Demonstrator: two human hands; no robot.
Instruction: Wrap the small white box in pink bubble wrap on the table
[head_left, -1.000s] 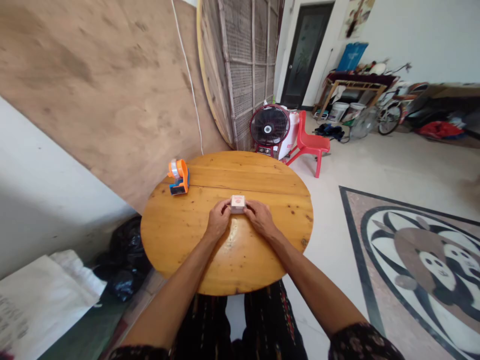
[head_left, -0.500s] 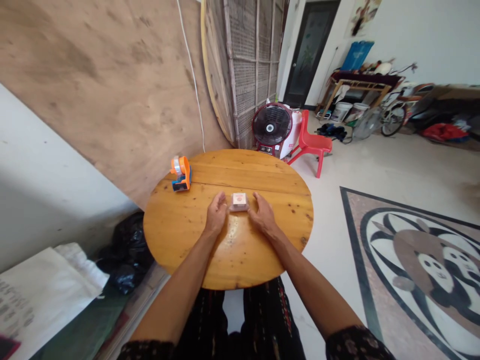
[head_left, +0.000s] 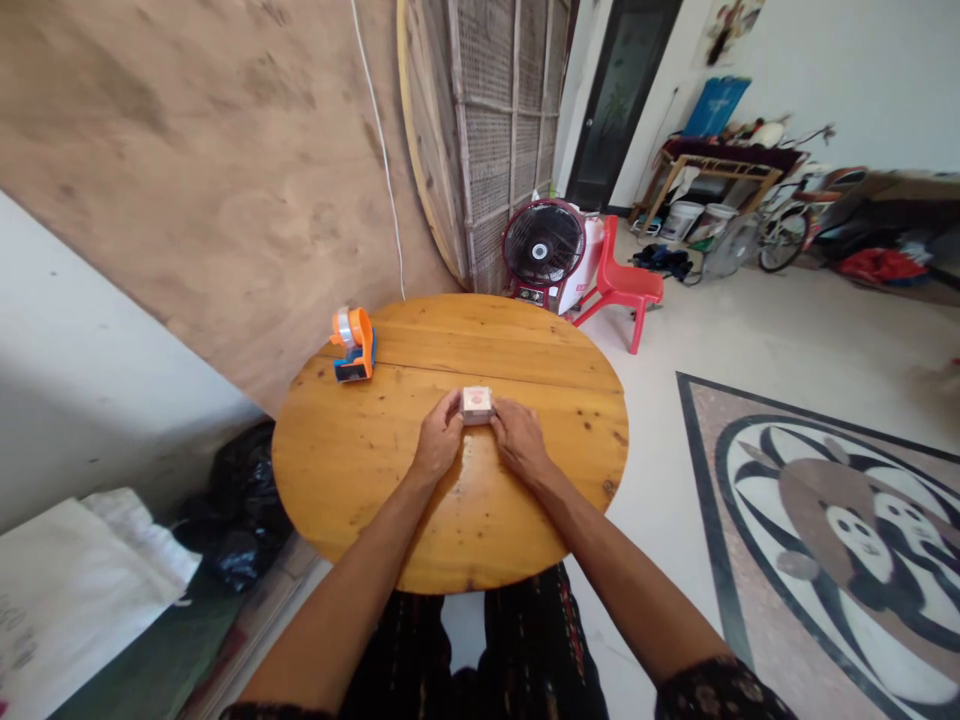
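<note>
A small pale box (head_left: 477, 404) with a pinkish top sits near the middle of a round wooden table (head_left: 360, 470). My left hand (head_left: 436, 441) presses against the box's left side with curled fingers. My right hand (head_left: 517, 439) grips its right side the same way. Both forearms reach forward over the near half of the table. An orange and blue tape dispenser (head_left: 354, 345) stands at the table's far left, well away from both hands.
A plywood sheet (head_left: 225, 170) leans on the wall behind the table. A black and red fan (head_left: 543, 247) and a red plastic chair (head_left: 622, 285) stand beyond it. Black bags (head_left: 240, 510) and a white sack (head_left: 75, 580) lie at the left.
Half a second ago both hands had opened and drawn slightly off the box; now they have closed back onto its sides, as they were a second ago.
</note>
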